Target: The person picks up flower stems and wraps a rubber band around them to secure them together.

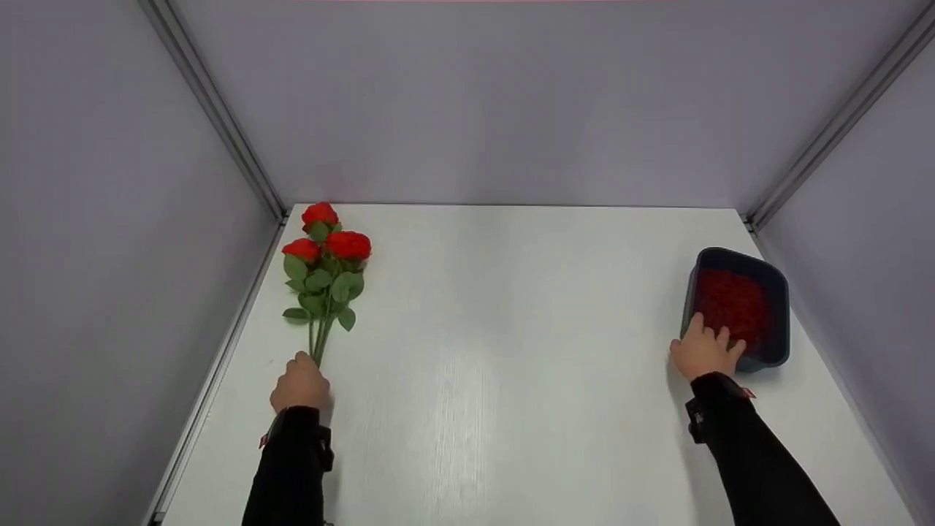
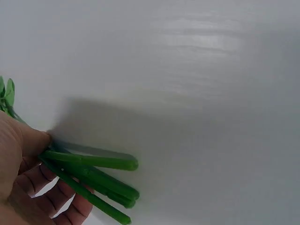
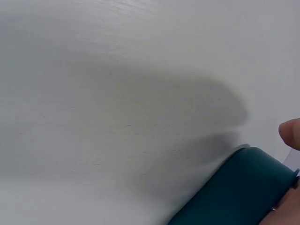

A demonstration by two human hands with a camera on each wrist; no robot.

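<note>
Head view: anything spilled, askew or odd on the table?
Nothing stands out. The left hand grips the stems of the roses lying flat on the table; the right hand holds the near rim of the dark tub; its red filling stays inside.

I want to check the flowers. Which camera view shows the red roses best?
The head view: it shows the whole bunch of red roses, blooms to stems, gripped by the left hand. The left wrist view shows only the green stem ends; the right wrist view shows none.
</note>
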